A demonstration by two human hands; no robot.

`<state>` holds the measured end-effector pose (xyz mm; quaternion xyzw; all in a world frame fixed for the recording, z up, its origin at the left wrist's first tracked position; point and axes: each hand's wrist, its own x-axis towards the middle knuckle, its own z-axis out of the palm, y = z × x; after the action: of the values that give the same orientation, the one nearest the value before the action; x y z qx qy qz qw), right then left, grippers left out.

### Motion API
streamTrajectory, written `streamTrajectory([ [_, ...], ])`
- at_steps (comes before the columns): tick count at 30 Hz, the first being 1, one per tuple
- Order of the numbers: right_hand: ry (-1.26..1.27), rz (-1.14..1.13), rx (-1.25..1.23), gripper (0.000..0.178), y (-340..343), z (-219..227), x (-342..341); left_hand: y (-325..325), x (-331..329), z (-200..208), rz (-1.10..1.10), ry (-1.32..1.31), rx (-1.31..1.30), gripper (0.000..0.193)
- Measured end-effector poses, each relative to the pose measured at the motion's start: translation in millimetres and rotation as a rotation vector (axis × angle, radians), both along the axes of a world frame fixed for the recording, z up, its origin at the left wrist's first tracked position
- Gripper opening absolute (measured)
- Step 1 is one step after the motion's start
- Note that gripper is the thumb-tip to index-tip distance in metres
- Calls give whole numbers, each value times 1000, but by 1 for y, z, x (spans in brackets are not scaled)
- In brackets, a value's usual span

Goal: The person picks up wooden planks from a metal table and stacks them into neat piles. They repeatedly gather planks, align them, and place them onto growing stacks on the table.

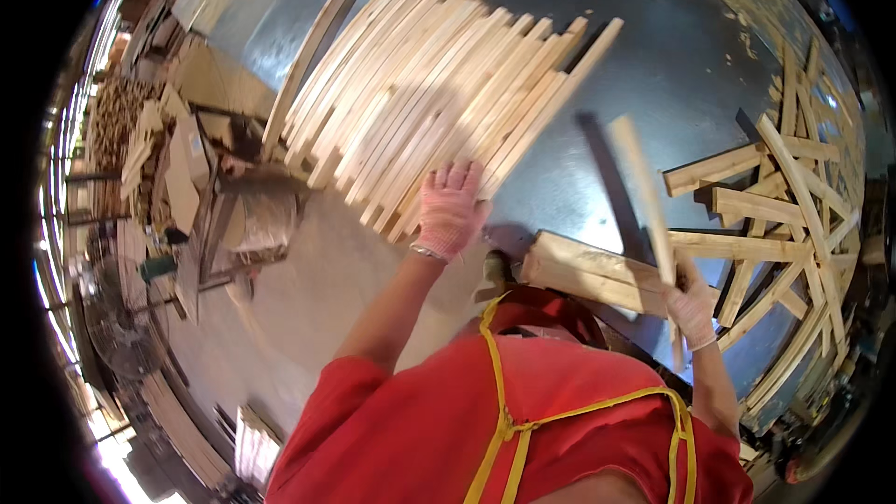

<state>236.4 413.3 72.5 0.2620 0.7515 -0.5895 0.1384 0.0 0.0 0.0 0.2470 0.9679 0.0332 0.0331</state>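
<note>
My left hand, in a pale pink glove, rests with fingers spread on the near ends of a big fanned stack of long thin wooden slats lying on a grey metal table. My right hand, also gloved, is closed around a single wooden slat that points up and away from me, slightly blurred. Just below it lie thicker wooden blocks near the table's front edge.
A radial frame of wooden slats lies on the table at the right. At the left, below the table, are a concrete floor, stacked timber and cardboard, and a fan. My red shirt and yellow apron straps fill the bottom.
</note>
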Motion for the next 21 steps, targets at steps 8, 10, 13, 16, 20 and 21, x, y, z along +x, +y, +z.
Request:
streamTrajectory([
  [8, 180, -336, -16, 44, -124, -88, -190, -215, 74, -47, 938, 67, 557, 79],
  [10, 42, -99, -73, 40, -167, -83, -238, -252, 86, -88, 1110, -104, 831, 76],
  [13, -103, -31, -172, 39, -195, -72, -272, -202, 45, -70, 1421, -635, 1729, 77],
  [16, 72, -227, 15, 51, -172, -97, -264, -138, 34, -61, 1311, -643, 1995, 71],
  [20, 153, -247, 177, 67, -159, -67, -258, -150, 103, -29, 941, -1215, 1236, 69],
  [21, 138, -244, 195, 69, -164, -46, -259, -156, 101, -25, 737, -1259, 817, 67],
])
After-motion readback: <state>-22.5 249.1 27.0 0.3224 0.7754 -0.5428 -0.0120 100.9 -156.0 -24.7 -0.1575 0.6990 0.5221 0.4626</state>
